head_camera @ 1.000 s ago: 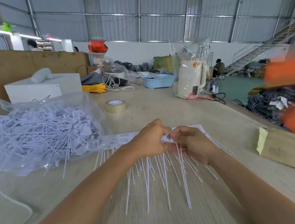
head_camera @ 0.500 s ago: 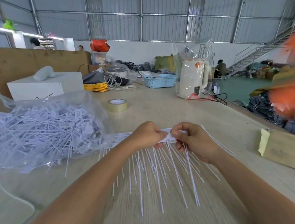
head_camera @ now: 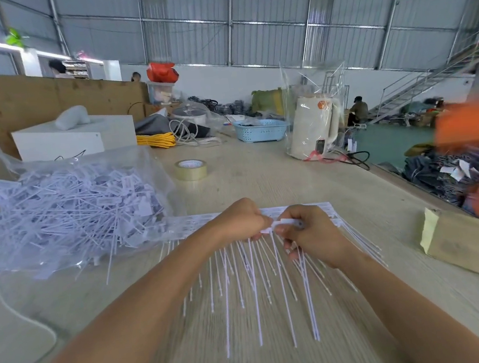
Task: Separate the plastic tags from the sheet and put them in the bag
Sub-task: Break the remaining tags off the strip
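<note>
Since half a second ago the right hand (head_camera: 310, 233) has drawn a little away from the left hand (head_camera: 237, 223), and a white tag head now shows pinched between them, partly lifted off the sheet (head_camera: 310, 207). The left hand's fingers are curled down on the sheet's top strip, holding it; the right hand's thumb and fingers (head_camera: 282, 230) pinch the tag head, with a few long stems trapped under the lower fingers.

The plastic tags (head_camera: 254, 293) look very light, thin and springy: flat little heads joined along the strip, long stems fanning toward the person over the counter (head_camera: 262, 178). The head is probably the best place to take hold; the stems would likely bend and slide through a grip, and they tangle readily.

The clear bag (head_camera: 65, 207), heaped with loose tags, lies just left of the sheet, its mouth apparently facing it, with some tags spilled out. Farther off stand a tape roll (head_camera: 191, 169), a blue basket (head_camera: 261, 130) and a bagged kettle (head_camera: 314, 126). A cardboard piece (head_camera: 472, 247) lies to the right, clear of the way. A blurred orange sleeve (head_camera: 471, 128) moves at the right edge.
</note>
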